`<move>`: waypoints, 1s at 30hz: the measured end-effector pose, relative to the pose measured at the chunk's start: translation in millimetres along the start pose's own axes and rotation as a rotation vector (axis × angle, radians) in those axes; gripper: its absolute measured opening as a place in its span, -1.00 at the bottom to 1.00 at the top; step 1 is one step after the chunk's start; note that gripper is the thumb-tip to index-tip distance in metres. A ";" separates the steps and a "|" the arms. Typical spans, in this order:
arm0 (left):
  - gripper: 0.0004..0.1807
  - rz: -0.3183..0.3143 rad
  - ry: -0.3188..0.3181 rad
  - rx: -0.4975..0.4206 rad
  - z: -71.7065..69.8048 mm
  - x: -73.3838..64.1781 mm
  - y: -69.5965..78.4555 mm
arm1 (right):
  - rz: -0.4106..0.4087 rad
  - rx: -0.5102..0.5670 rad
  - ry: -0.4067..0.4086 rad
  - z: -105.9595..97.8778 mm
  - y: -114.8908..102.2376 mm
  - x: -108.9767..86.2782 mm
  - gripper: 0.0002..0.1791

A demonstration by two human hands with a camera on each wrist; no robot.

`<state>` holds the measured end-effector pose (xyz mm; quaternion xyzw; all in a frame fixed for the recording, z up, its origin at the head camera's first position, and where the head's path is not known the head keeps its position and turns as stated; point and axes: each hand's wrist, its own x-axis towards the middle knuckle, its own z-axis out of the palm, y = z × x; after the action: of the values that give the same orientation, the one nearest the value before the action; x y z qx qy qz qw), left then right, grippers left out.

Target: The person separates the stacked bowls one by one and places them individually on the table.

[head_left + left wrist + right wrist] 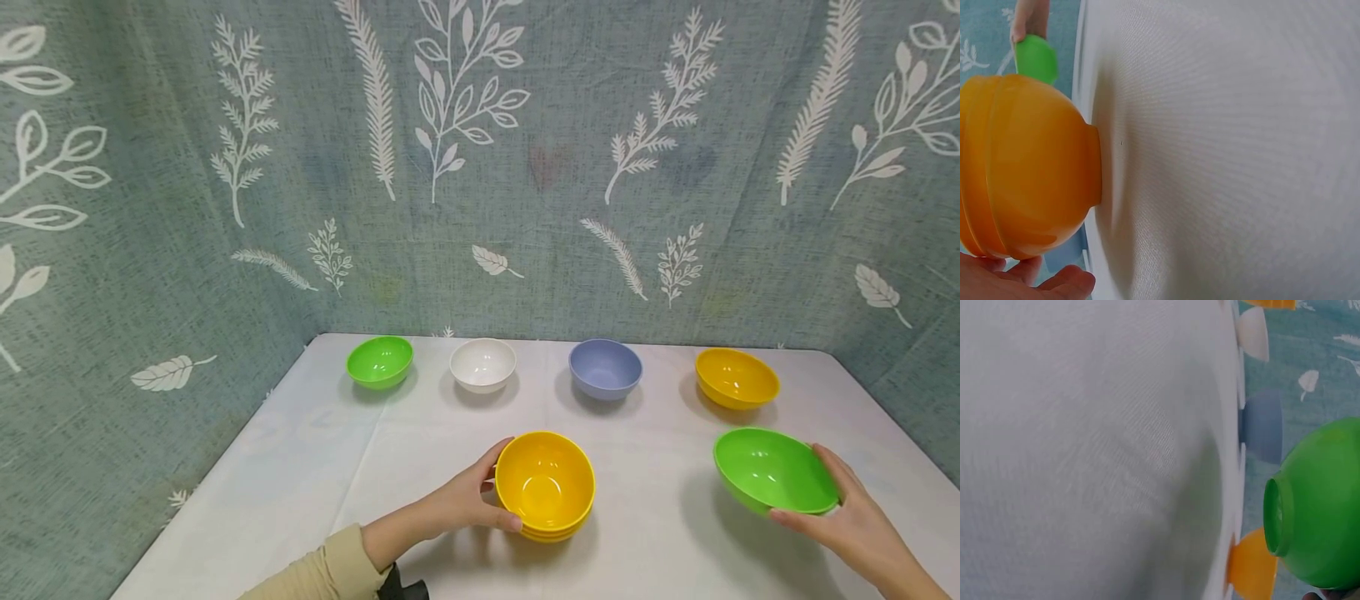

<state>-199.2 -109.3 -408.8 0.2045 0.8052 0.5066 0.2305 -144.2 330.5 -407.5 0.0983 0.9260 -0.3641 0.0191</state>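
A stack of nested yellow bowls stands near the front middle of the table. My left hand grips its left side, thumb at the front and fingers behind. In the left wrist view the stack's outer wall shows side-on, close over the white cloth, with fingertips below it. Off to the right, a green bowl is held up above the table, tilted, in my right hand. Thumb and fingers pinch its right rim. The right wrist view shows the green bowl's foot ring, raised over the cloth.
Along the back of the white-covered table stand a small green bowl, a white bowl, a blue bowl and a yellow bowl. A leaf-patterned curtain encloses the back and sides.
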 end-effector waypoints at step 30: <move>0.11 0.017 -0.017 -0.001 -1.6 0.2 -0.8 | 0.028 -0.110 -0.075 -3.6 17.4 10.6 0.26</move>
<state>-200.3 -110.6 -409.0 0.2154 0.8011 0.5074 0.2332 -151.0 347.2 -417.6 0.0963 0.9418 -0.3157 0.0644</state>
